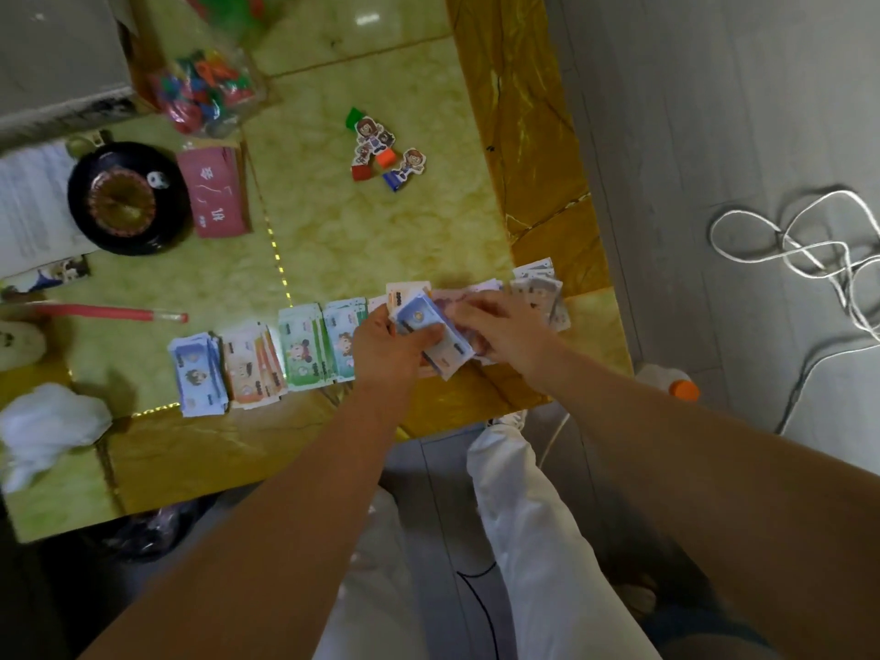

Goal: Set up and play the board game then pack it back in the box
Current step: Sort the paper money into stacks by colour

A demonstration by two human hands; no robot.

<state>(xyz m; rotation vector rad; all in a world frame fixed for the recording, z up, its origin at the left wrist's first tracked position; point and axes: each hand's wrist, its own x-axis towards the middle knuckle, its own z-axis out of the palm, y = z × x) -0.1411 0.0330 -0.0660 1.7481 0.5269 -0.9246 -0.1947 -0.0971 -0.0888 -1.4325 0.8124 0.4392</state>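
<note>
My left hand (386,351) grips a stack of play-money notes (431,326), a blue one on top, above the table's near edge. My right hand (495,326) is at the right side of that stack, fingers curled on the notes. Sorted piles of notes lie in a row on the green table (333,231): blue (197,373), orange (252,369), green (302,352) and another green pile (343,343). More notes lie under and right of my hands (538,290). Cardboard character pawns (381,152) on coloured stands lie further back.
A black roulette-style spinner (126,197) and a red card deck (216,192) sit at back left, beside a bag of coloured plastic pieces (205,90) and a grey box (57,54). A red pen (109,312) and white tissue (47,428) lie left. White cable (809,250) coils on the floor.
</note>
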